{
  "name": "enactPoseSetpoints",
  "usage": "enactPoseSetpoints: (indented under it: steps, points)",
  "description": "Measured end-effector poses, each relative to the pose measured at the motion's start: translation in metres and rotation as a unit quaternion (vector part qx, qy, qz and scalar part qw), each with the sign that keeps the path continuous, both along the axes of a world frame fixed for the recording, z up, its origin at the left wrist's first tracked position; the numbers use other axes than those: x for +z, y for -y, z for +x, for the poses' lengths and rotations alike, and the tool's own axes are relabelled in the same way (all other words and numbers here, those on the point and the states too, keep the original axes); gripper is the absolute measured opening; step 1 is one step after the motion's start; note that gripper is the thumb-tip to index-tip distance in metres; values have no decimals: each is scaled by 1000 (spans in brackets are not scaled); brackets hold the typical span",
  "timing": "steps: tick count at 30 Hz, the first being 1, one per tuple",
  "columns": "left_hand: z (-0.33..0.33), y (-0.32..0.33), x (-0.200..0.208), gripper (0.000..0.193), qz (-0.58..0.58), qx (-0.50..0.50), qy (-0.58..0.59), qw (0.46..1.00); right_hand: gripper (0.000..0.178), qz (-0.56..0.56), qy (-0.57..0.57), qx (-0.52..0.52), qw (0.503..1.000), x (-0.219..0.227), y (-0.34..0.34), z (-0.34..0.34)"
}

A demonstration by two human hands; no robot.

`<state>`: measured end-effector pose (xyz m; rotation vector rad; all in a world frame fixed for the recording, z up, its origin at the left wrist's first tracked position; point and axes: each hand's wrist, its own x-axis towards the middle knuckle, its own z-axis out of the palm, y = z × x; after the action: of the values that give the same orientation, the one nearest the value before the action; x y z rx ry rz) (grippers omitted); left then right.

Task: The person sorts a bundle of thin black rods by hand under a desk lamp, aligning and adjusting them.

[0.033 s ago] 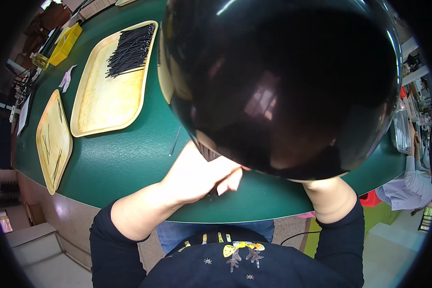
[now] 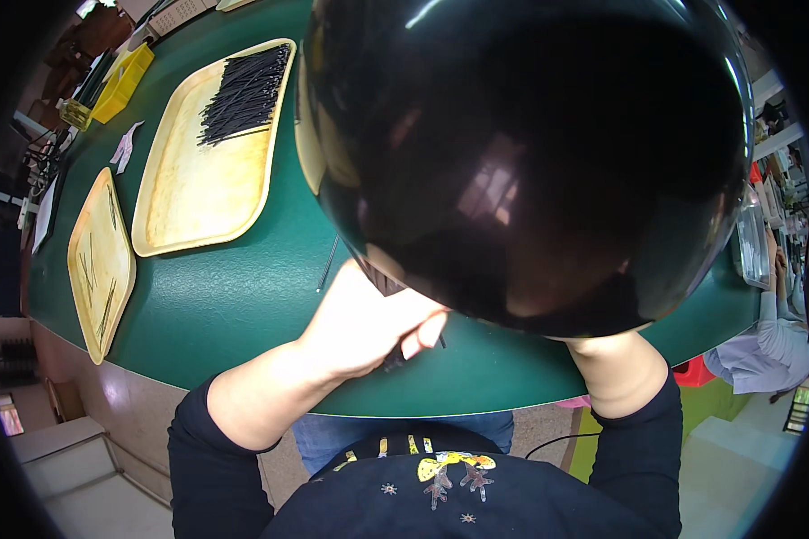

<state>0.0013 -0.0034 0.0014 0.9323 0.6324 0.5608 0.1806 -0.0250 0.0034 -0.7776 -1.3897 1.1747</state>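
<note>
With my left hand [image 2: 368, 325] I am gripping a few dark strips [image 2: 386, 282], my fingers curling round them near the front edge of the green counter [image 2: 216, 296]. A big black dome [image 2: 530, 180] is hiding most of my right hand [image 2: 595, 347], so I cannot tell how that grip is standing. 1 loose strip [image 2: 327, 266] is lying beyond my left hand; farther left, a large cream tray [image 2: 175, 189] is carrying a black pile [image 2: 247, 94].

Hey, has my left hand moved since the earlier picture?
Yes, slightly: your left hand has shifted a little to the left, toward the loose dark strand lying on the green table.
</note>
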Motion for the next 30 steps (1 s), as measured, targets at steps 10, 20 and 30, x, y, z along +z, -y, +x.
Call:
enactPoseSetpoints:
  steps: [10,20,30]
  points:
    - [-2,-1,-1,11,-130,35,95,986,45,53,32,-18,998,-9,0,13]
    - [-1,-1,-7,9,-97,2,108,989,49,77,76,-25,994,-15,2,3]
    - [-1,5,6,9,14,57,116,991,47,150,34,-75,985,-48,-1,14]
